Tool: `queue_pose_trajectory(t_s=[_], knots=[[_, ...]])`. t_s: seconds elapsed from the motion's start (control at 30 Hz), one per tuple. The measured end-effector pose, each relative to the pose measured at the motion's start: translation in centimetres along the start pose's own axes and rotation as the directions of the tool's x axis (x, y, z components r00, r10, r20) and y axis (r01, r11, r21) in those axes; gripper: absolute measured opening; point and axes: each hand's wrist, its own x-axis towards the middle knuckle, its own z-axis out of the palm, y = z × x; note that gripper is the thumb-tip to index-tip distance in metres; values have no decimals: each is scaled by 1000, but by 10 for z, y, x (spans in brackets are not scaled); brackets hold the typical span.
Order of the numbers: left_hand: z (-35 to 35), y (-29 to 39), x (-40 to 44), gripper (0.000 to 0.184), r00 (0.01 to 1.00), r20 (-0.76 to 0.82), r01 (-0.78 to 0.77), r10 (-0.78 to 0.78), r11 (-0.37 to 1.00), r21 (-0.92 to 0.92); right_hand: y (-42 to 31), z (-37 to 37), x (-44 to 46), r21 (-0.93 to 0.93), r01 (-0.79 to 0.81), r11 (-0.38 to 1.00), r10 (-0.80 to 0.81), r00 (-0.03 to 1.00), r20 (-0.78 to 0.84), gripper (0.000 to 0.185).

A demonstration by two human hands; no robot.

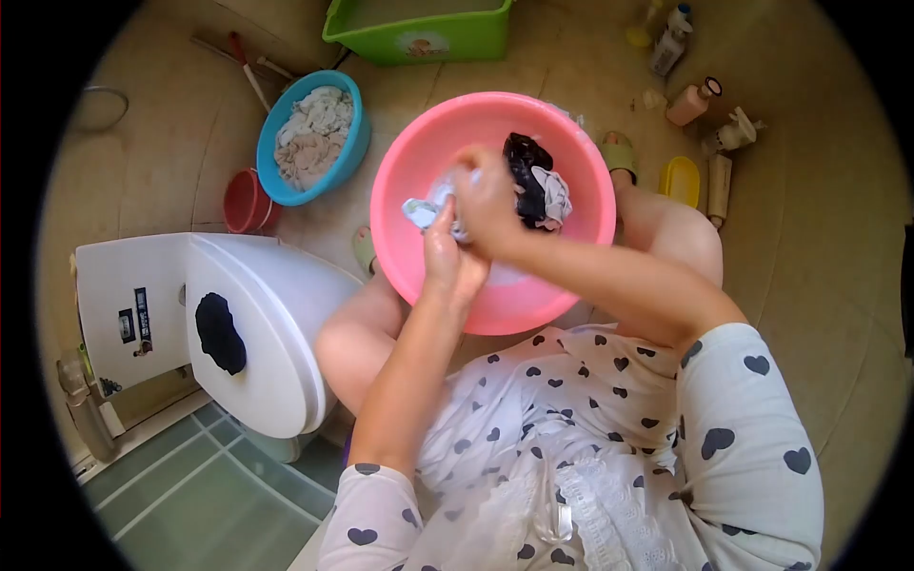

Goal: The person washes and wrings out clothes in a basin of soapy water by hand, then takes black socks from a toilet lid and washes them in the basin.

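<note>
Over the pink basin [400, 124], my two hands are close together on a small light-coloured cloth [420, 211]. My left hand [455, 262] holds it from below, its fingers closed around it. My right hand [486, 200] is pressed against the same cloth from above and is slightly smeared by motion. A pale end of the cloth sticks out to the left of my fingers. To the right of my hands, a dark wet garment [524, 171] and a whitish crumpled cloth [554, 195] lie in the basin.
Left of the basin stand a blue basin [357, 143] of pale laundry and a red bucket [249, 202]. A toilet [276, 333] with a black cloth [220, 333] on its lid is at my left. A green tub [476, 38] stands ahead; bottles [687, 103] line the right wall.
</note>
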Motion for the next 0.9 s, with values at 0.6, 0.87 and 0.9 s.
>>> queue_pose_trajectory(t_s=[0.6, 0.87, 0.9], knots=[[-2, -3, -20, 45, 976, 143, 192, -167, 964, -186, -5, -13, -9, 145, -123, 982, 92, 975, 204, 38], [13, 46, -30, 41, 982, 111, 131, -151, 977, 168, -38, -33, -58, -91, 497, 863, -463, 850, 250, 31], [21, 48, -32, 40, 979, 99, 158, -178, 971, 181, -44, -38, -53, -22, 470, 883, -435, 833, 341, 33]])
